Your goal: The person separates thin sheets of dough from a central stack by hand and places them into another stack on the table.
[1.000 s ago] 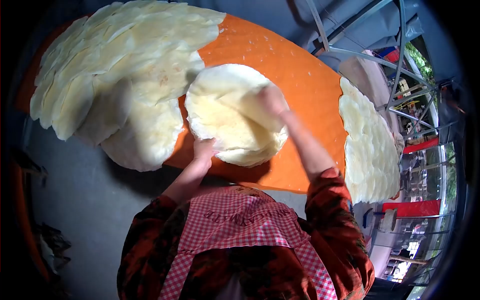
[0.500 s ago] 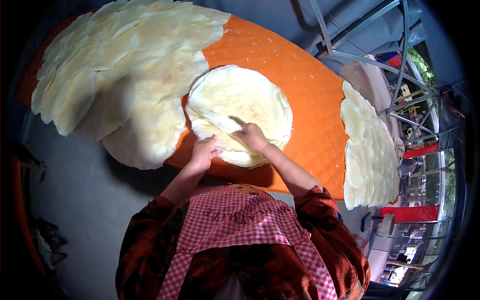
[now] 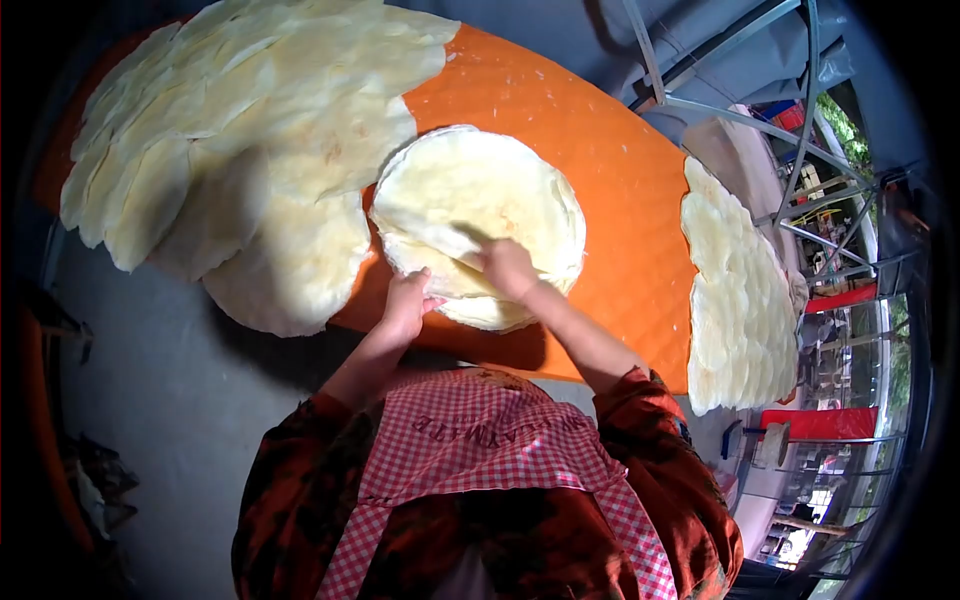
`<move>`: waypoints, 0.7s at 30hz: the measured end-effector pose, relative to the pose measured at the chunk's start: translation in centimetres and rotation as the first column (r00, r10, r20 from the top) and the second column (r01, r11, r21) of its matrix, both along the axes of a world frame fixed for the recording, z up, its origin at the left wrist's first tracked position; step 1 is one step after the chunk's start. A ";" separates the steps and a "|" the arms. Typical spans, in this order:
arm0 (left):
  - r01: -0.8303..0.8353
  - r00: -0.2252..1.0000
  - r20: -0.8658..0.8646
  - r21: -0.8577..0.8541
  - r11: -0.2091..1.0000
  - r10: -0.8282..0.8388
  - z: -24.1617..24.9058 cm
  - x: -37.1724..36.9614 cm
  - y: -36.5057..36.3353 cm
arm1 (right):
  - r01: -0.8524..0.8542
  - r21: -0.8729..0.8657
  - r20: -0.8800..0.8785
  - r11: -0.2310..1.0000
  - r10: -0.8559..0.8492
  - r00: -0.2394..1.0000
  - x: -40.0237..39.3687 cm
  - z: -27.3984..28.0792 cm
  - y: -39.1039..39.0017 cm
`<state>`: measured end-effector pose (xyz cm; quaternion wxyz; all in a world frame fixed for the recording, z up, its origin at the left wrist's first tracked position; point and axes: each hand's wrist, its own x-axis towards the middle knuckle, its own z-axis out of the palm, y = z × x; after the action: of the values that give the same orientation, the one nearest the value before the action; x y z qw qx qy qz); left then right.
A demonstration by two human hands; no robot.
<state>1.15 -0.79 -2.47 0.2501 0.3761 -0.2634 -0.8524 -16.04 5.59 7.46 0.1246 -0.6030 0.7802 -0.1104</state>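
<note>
A stack of thin round flatbreads (image 3: 480,190) lies on the orange padded table cover. The near part of the top flatbread is folded over, with a crease running slantwise across it. My left hand (image 3: 408,303) is closed on the stack's near left edge, its fingertips partly hidden. Slightly blurred, my right hand (image 3: 510,270) is curled closed at the folded flap of the top flatbread, right of my left hand.
Overlapping flatbreads (image 3: 250,110) spread over the left of the orange cover (image 3: 630,230). More overlapping flatbreads (image 3: 735,300) line its right end. A metal frame (image 3: 740,110) stands beyond, at the upper right. Grey floor (image 3: 190,400) shows at the left.
My right hand has shifted slightly up and is blurred now. The fold on the top flatbread looks a little different. My left hand stays at the stack's edge.
</note>
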 end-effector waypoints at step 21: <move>-0.016 1.000 -0.015 0.030 0.999 0.016 0.6 0.3 0.3 | -0.091 -0.136 -0.246 0.987 0.055 0.968 1.0 -0.8 1.3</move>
<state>1.40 -0.53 -1.84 0.2534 0.3752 -0.2457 -0.8571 -15.04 6.91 6.70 -0.0118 -0.6478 0.7566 -0.0885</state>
